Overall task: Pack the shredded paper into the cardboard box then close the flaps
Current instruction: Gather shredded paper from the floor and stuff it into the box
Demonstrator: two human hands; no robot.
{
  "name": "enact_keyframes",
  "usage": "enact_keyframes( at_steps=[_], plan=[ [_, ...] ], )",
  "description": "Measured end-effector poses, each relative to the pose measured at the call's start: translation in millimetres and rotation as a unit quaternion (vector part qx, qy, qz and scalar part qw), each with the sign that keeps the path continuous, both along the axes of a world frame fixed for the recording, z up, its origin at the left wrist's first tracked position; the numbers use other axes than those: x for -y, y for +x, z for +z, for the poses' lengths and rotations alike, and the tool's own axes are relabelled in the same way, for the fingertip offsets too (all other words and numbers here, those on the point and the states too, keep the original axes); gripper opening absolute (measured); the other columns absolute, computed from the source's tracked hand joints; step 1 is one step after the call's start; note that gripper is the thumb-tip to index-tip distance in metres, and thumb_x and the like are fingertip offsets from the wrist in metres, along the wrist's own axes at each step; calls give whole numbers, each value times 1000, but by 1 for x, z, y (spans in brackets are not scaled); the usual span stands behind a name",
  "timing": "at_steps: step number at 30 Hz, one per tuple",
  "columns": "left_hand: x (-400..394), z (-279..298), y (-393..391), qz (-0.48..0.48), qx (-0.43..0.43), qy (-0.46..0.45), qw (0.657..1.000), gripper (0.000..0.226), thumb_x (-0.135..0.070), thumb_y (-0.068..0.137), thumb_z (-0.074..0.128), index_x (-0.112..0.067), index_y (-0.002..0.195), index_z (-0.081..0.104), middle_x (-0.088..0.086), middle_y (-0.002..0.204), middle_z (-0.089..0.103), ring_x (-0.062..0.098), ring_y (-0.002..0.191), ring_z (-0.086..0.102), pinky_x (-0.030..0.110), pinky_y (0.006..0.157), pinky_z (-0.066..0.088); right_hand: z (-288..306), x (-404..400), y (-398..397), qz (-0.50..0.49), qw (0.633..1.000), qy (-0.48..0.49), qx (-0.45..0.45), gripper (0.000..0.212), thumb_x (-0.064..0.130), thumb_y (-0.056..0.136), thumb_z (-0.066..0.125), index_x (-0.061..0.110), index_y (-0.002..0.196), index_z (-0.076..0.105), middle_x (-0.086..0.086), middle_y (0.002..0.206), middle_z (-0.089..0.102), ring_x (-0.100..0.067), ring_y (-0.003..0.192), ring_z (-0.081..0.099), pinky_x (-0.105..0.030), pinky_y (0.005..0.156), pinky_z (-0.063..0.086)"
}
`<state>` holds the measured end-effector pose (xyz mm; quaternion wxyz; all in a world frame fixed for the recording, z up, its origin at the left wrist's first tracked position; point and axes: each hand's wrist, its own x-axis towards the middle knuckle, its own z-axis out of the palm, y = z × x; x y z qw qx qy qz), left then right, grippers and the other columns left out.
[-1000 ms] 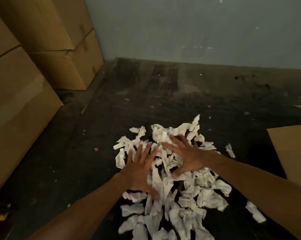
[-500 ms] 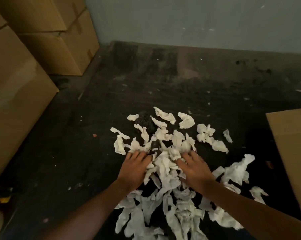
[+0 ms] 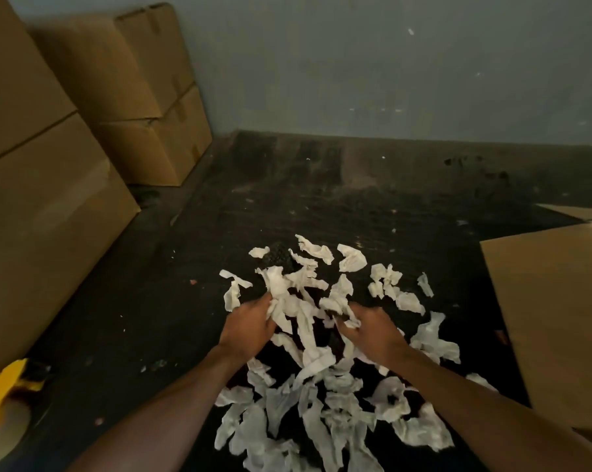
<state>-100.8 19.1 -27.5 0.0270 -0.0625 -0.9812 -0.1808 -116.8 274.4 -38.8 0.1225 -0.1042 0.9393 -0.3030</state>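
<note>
White shredded paper [image 3: 325, 410] lies scattered in a loose heap on the dark floor in the middle of the head view. My left hand [image 3: 246, 327] and my right hand [image 3: 372, 330] face each other over the heap, and a bunch of the shreds [image 3: 298, 311] is gathered and lifted between them. More strips hang down from that bunch. The cardboard box [image 3: 556, 321] shows at the right edge as a brown flap or side; its inside is out of view.
Large closed cardboard boxes [image 3: 42, 206] are stacked along the left, with two more [image 3: 144, 103] against the grey wall. A yellow tape dispenser [image 3: 5, 393] lies at the lower left. A small dark lump [image 3: 277, 258] sits at the heap's far edge.
My hands went from lying flat on the heap to drawing together and scooping up a bunch of shreds. The camera tilted up a little.
</note>
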Motion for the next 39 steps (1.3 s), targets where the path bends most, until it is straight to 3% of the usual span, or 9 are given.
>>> enact_keyframes(
  at_steps=[6,10,16,20,23,28,32,36,39],
  plan=[
    [2,44,16,49,-32,-14,998,39,-24,91,56,-15,128,56,13,101,71,35,93,67,42,77,54,60,-20,-3,-10,998,-28,-63,15,38,96,57,24,92,58,0,77,63,-12,64,60,-26,55,44],
    [-6,83,29,50,-61,3,997,31,-22,89,54,-18,120,58,10,90,69,32,83,67,42,71,54,97,-37,0,-22,995,-43,-82,22,41,94,58,21,101,64,0,81,68,-15,70,65,-41,71,56],
    [-15,123,60,54,-79,27,995,38,-23,91,53,-18,129,54,3,83,66,21,71,66,43,66,57,140,-60,25,-45,991,-30,-122,19,39,96,57,23,105,61,3,85,65,-10,74,64,-31,67,54],
    [-20,144,95,59,-95,31,993,45,-24,94,51,-17,138,48,2,84,66,18,71,65,42,66,58,168,-77,55,-55,987,7,-152,23,41,96,56,22,107,62,0,91,68,-14,79,64,-38,74,57],
    [-24,155,123,69,-111,32,991,44,-26,94,49,-17,137,49,2,84,65,19,72,65,45,67,57,189,-89,84,-66,981,44,-176,25,42,97,54,20,107,61,0,89,66,-16,77,62,-33,67,50],
    [-45,168,161,43,-122,59,990,35,-28,97,50,-18,130,53,-1,80,63,15,68,63,41,63,56,203,-116,130,-84,977,58,-189,23,44,95,55,22,94,61,-1,81,65,-16,72,62,-40,68,55],
    [-74,177,183,32,-124,71,989,29,-28,96,49,-18,122,56,-2,80,61,17,72,63,41,67,56,210,-145,164,-100,975,67,-189,19,40,96,56,22,89,58,1,76,62,-13,67,59,-28,55,43],
    [-107,184,189,7,-127,86,988,31,-30,98,50,-18,126,56,-1,83,65,17,74,65,42,69,57,217,-178,184,-134,971,75,-182,29,44,95,57,18,83,60,-3,71,65,-21,64,65,-40,60,57],
    [-139,192,187,-18,-144,86,986,30,-32,99,50,-19,125,58,-5,84,64,16,74,63,37,69,53,226,-207,198,-154,963,77,-207,26,43,95,57,17,88,58,-1,75,65,-15,63,61,-30,51,46]
  ],
)
